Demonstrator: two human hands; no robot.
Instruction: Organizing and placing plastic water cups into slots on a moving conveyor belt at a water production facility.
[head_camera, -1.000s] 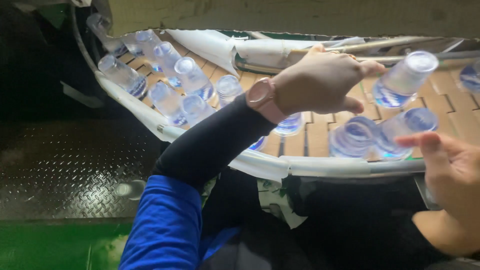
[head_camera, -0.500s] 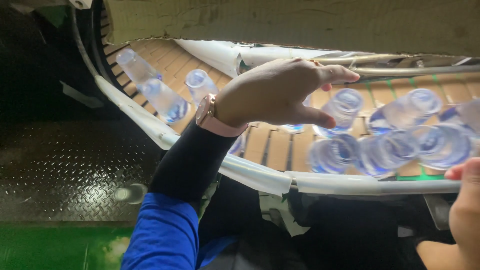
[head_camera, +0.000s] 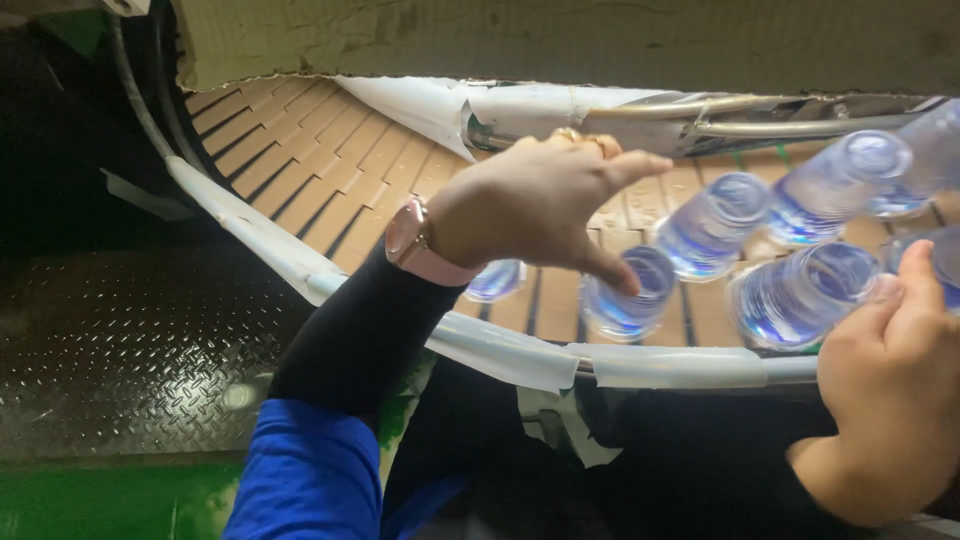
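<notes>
Since half a second earlier, the bottles had travelled to the right along the brown slatted conveyor (head_camera: 300, 160), and the bend at the left lay bare. The left hand (head_camera: 540, 205) was open above the belt, fingers spread, its thumb touching the rim of a clear plastic bottle (head_camera: 628, 295). The right hand (head_camera: 890, 380) was curled against the side of a second bottle (head_camera: 795, 298) near the white guard rail (head_camera: 500, 350). Three more bottles (head_camera: 715, 225) stood just behind.

Bottles (head_camera: 800, 295) sit bunched on the conveyor (head_camera: 300, 150) at frame right — left hand (head_camera: 535, 205) mid-frame over them, right hand (head_camera: 890, 390) lower right.
</notes>
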